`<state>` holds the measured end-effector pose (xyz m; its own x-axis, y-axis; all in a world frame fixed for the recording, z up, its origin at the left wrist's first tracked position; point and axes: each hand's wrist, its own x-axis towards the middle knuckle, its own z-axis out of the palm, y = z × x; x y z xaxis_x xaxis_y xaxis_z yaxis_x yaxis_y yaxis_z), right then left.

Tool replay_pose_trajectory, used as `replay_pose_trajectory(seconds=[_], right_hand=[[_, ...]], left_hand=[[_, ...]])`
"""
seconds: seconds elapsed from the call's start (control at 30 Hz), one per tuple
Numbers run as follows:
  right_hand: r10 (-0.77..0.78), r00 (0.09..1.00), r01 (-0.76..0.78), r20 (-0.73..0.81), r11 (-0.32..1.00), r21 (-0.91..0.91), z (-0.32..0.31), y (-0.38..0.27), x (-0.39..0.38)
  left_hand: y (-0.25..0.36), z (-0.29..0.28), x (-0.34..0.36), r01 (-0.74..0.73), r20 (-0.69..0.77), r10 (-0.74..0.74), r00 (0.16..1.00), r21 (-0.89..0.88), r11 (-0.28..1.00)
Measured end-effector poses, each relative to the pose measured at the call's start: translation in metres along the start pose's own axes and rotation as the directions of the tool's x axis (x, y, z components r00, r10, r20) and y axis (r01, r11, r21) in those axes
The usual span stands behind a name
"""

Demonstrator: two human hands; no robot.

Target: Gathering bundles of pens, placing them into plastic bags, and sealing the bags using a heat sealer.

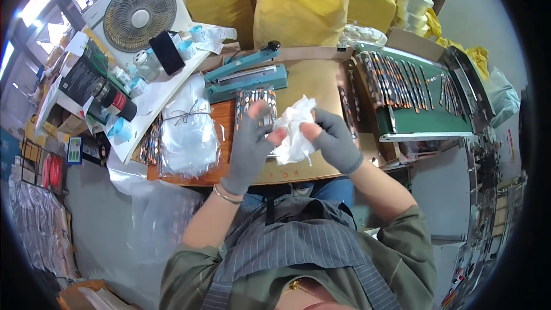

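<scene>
A crumpled white tissue [294, 132] is between my two hands, in front of my chest. My right hand [338, 144], in a grey glove with bare fingertips, grips its right side with the thumb on top. My left hand [248, 152], gloved the same way, pinches its left edge, while one fingertip points up and away from it. Behind the tissue, a row of dark slim sticks with an orange and white pattern [255, 102] lies on the table, partly hidden by my left hand and the tissue.
A teal hand sealer [247, 77] stands behind the hands. Tied clear plastic bags [189, 140] lie to the left. On the right, a green tray [425, 120] bears more patterned sticks. A fan [139, 18], phone [167, 51] and black bottle [113, 97] stand far left; yellow sacks [298, 20] behind.
</scene>
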<state>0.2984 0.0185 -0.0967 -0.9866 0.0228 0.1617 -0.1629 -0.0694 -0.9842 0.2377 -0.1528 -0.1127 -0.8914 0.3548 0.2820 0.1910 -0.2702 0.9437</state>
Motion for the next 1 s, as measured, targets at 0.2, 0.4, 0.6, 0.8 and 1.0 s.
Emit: replay_pose_trajectory(seconds=[0.2, 0.4, 0.6, 0.8, 1.0], right_hand=[[-0.055, 0.988, 0.081, -0.147, 0.981, 0.177, -0.012, -0.046, -0.008], [-0.464, 0.873, 0.468, 0.148, 0.715, -0.519, 0.017, -0.104, -0.027], [0.057, 0.998, -0.053, 0.036, 0.992, -0.112, -0.001, -0.075, -0.018], [0.041, 0.986, -0.029, -0.162, 0.997, 0.076, -0.005, -0.045, -0.017], [-0.015, 0.993, 0.008, -0.117, 0.998, -0.065, 0.006, -0.021, -0.012]], left_hand=[[0.044, -0.028, 0.003, 0.389, 0.239, -0.339, 0.910, -0.210, 0.897], [0.100, 0.013, -0.017, -0.269, 0.323, 0.231, 0.918, 0.078, 0.960], [0.058, -0.009, 0.006, -0.239, 0.228, 0.153, 0.962, 0.424, 0.873], [0.030, -0.011, 0.001, 0.110, 0.272, -0.092, 0.958, -0.053, 0.992], [0.022, 0.011, -0.018, 0.309, 0.291, -0.214, 0.932, -0.335, 0.890]])
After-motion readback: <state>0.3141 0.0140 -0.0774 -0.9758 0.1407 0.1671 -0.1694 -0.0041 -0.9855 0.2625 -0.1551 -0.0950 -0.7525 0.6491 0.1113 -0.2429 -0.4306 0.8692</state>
